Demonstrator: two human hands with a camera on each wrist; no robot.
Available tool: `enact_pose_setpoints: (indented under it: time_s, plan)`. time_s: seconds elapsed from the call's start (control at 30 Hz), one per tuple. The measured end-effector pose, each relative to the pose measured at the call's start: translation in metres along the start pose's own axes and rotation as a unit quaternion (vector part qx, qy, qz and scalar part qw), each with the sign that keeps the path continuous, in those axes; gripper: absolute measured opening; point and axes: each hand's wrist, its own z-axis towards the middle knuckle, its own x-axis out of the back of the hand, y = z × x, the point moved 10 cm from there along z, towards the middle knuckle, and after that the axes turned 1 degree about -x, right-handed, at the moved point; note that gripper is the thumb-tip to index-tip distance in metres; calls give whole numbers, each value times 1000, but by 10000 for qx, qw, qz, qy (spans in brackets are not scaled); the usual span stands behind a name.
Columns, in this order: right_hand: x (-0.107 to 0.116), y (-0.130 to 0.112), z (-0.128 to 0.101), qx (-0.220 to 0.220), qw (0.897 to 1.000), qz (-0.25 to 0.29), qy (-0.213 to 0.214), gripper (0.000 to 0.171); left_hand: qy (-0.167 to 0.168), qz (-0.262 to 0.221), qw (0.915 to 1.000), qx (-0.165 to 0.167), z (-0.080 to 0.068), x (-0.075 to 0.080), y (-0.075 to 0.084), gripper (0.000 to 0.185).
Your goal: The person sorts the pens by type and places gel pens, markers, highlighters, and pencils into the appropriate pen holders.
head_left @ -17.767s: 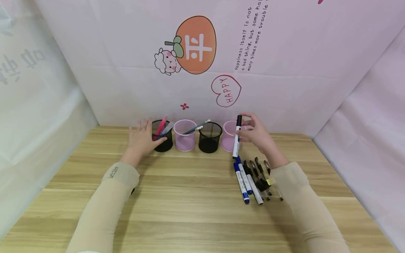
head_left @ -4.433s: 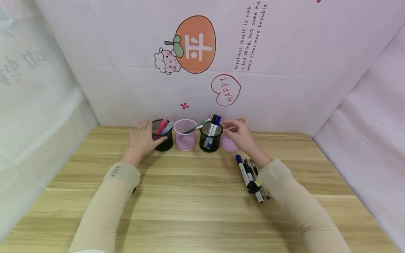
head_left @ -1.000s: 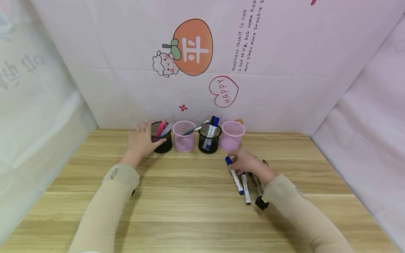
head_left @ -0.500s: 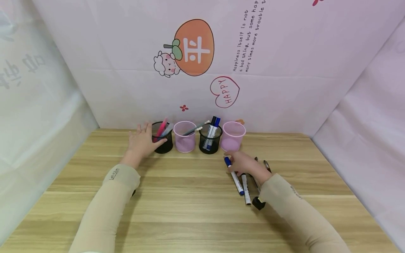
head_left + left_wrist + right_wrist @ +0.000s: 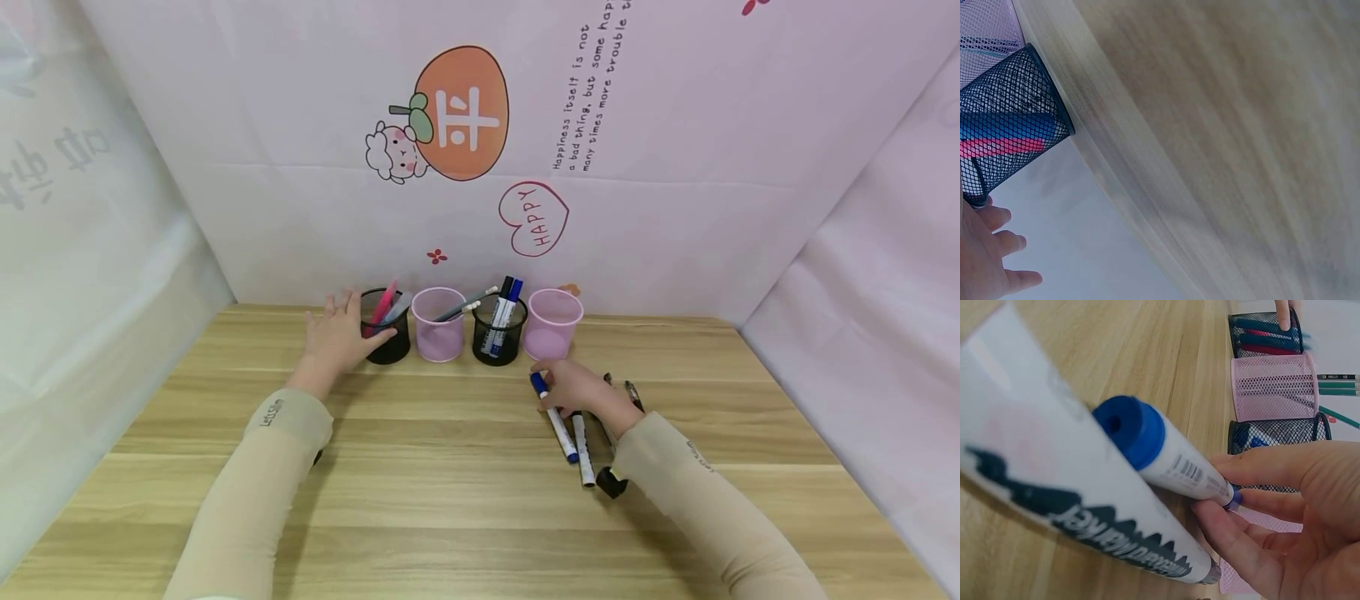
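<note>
My right hand (image 5: 577, 390) pinches a blue-capped whiteboard marker (image 5: 557, 429) near its cap, and the marker lies slanted on the table. Close beside it is a white whiteboard marker (image 5: 583, 450) with a dark cap, which looms large in the right wrist view. My left hand (image 5: 333, 337) rests at the leftmost black mesh pen cup (image 5: 388, 343), thumb across its front and the other fingers spread behind its left side. That cup holds a pink pen and bluish ones. Upright in the second black mesh cup (image 5: 491, 352) stand black-capped and blue-capped markers.
Between the black cups is a pink mesh cup (image 5: 438, 340) with pencils (image 5: 468, 304). Another pink mesh cup (image 5: 551, 333) ends the row at the right. Pens (image 5: 633, 395) lie partly hidden under my right forearm. A printed cloth (image 5: 300, 208) stands behind the cups.
Black-capped and blue-capped markers have come into the second black cup since the oldest frame. My right hand has moved from the right pink cup down to the blue-capped marker. The left hand stays put.
</note>
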Motion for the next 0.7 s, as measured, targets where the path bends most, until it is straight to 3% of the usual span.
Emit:
enact_pose_setpoints:
  time_s: [0.7]
  plan:
    - [21,-22,-8,453,9986,218,133,67,-32,-10,10000,19,-2,1,2,108]
